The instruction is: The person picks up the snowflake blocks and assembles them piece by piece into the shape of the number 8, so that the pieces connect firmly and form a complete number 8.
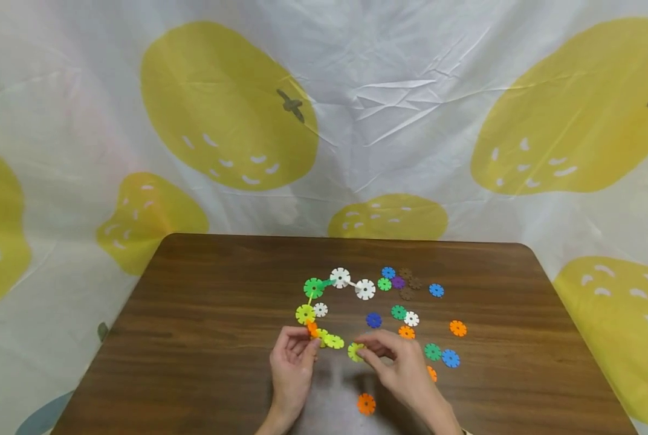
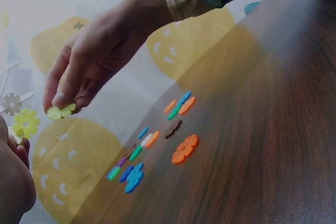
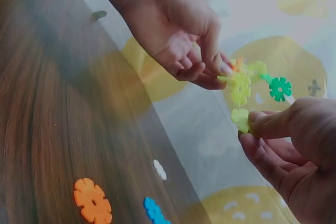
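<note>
My left hand (image 1: 292,365) pinches the near end of a chain of interlocking plastic snowflake discs, close to its orange disc (image 1: 312,328). From there the chain curves away through a yellow disc (image 1: 302,314), a green disc (image 1: 310,289) and two large white discs, one being the far right disc (image 1: 369,293). More yellow-green discs (image 1: 333,342) stick out to the right of my left fingers. My right hand (image 1: 400,365) pinches a single yellow-green disc (image 3: 239,119) between thumb and fingers. In the right wrist view it sits just below the chain's yellow disc (image 3: 241,86).
Loose discs lie to the right on the brown table (image 1: 204,326): a dark blue disc (image 1: 377,322), several brown discs (image 1: 405,294), and an orange disc (image 1: 457,328) among them. Another orange disc (image 1: 363,407) lies near the front. A patterned curtain (image 1: 356,145) hangs behind.
</note>
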The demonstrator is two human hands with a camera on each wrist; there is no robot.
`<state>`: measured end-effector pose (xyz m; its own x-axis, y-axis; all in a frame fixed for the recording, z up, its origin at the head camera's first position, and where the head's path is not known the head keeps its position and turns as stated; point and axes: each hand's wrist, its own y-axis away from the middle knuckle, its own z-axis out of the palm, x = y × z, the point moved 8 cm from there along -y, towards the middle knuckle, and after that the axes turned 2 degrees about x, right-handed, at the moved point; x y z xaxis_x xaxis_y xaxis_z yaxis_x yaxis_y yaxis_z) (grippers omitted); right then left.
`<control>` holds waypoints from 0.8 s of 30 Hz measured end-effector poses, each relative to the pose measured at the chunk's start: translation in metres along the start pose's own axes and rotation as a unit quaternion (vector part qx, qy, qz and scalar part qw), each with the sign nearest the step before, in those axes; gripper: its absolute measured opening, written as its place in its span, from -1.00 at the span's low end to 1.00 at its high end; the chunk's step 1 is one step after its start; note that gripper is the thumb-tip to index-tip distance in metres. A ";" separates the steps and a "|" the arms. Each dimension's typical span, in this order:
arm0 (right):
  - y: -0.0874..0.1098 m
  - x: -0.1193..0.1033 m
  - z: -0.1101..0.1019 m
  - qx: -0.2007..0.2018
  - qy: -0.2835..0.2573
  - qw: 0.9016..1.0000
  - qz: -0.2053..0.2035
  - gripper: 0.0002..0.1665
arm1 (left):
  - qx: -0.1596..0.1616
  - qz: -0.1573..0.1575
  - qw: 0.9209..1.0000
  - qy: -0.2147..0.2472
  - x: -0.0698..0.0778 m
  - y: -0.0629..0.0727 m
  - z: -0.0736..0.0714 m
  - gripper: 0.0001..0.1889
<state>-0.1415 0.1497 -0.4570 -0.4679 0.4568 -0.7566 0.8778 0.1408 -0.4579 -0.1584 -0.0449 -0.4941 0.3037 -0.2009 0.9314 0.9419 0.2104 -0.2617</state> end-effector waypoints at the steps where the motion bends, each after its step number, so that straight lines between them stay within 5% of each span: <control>1: -0.001 -0.002 0.000 0.002 -0.003 1.000 -0.002 -0.79 | -0.002 0.001 1.000 -0.001 0.000 0.000 0.000 -0.77; 24: -0.004 -0.005 0.006 0.023 -0.012 1.000 -0.007 -0.75 | -0.036 -0.007 0.999 -0.007 0.000 0.000 0.005 -0.84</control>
<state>-0.1430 0.1417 -0.4537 -0.4834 0.4342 -0.7601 0.8655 0.1070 -0.4893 -0.1590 -0.0404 -0.4926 0.2897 -0.1896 0.9382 0.9539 0.1381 -0.2666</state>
